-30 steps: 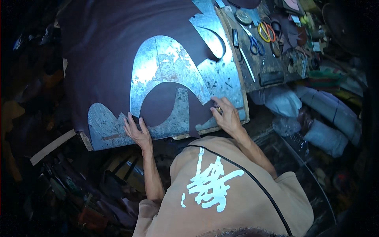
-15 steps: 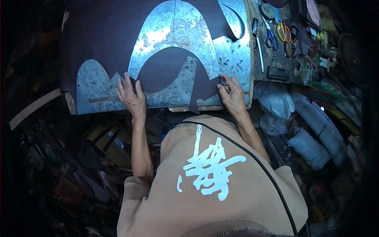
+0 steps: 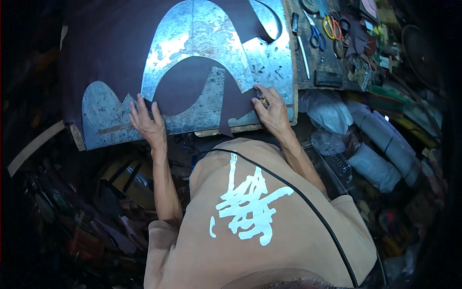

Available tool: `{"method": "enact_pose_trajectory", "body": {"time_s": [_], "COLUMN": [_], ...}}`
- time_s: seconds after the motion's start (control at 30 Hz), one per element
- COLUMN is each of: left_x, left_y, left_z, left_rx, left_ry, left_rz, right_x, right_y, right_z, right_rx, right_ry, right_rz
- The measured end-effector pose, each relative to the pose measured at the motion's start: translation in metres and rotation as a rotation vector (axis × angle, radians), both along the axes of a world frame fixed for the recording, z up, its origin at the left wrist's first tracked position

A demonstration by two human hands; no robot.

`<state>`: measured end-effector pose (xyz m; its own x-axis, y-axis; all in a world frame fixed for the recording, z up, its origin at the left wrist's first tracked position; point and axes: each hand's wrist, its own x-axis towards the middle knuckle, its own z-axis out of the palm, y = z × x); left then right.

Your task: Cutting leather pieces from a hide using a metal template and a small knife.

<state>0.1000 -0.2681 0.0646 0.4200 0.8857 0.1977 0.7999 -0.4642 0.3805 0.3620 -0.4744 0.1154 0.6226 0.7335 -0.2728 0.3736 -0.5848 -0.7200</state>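
A shiny arch-shaped metal template (image 3: 195,41) lies on a sheet of dark brown leather (image 3: 103,45). My left hand (image 3: 148,126) is open, its fingers apart, the fingertips at the template's lower left tip. Closed around a small tool with a brass-coloured part (image 3: 264,102), my right hand (image 3: 275,114) rests beside the lower right tip. The tool's working end is mostly hidden, so its kind is unclear. Inside and below the arch, cut leather with a curved edge and a narrow pointed strip (image 3: 228,108) lies over the scuffed metal work surface (image 3: 183,123).
On the side bench at right are blue-handled scissors (image 3: 315,37), orange-and-yellow-handled scissors (image 3: 332,27), a white stick (image 3: 303,58) and a black case (image 3: 328,78). Plastic-wrapped bundles (image 3: 327,111) and grey rolls (image 3: 380,130) lie below it. A black cable (image 3: 308,202) crosses my shirt.
The bench and both hands appear shifted left in the picture as the view moves. Both hands stay at the template's two lower tips, with the small tool still in my right hand.
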Motion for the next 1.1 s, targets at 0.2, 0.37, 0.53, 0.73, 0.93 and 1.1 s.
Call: {"method": "enact_pose_trajectory", "body": {"time_s": [0.2, 0.37, 0.53, 0.73, 0.93, 1.1], "left_x": [-0.003, 0.000, -0.004, -0.013, 0.002, 0.003], "left_y": [0.002, 0.004, 0.013, 0.101, 0.147, 0.159], "left_z": [0.002, -0.002, 0.009, 0.042, 0.025, 0.024], "left_rx": [0.010, 0.041, 0.008, 0.041, -0.127, -0.145], "left_ry": [0.017, -0.022, -0.079, 0.060, 0.258, 0.279], "left_rz": [-0.006, 0.004, 0.067, -0.386, -0.798, -0.884], "right_x": [0.000, 0.002, 0.014, -0.013, -0.083, -0.119], "right_y": [0.003, 0.000, -0.011, 0.057, 0.133, 0.180], "right_z": [0.000, -0.008, 0.004, 0.065, 0.055, 0.012], "right_rx": [0.005, 0.062, 0.090, -0.217, -0.071, 0.212], "right_ry": [0.025, 0.002, 0.274, 0.644, 0.161, -0.126], "right_rz": [0.021, 0.033, -0.206, 0.091, 0.877, 0.802]}}
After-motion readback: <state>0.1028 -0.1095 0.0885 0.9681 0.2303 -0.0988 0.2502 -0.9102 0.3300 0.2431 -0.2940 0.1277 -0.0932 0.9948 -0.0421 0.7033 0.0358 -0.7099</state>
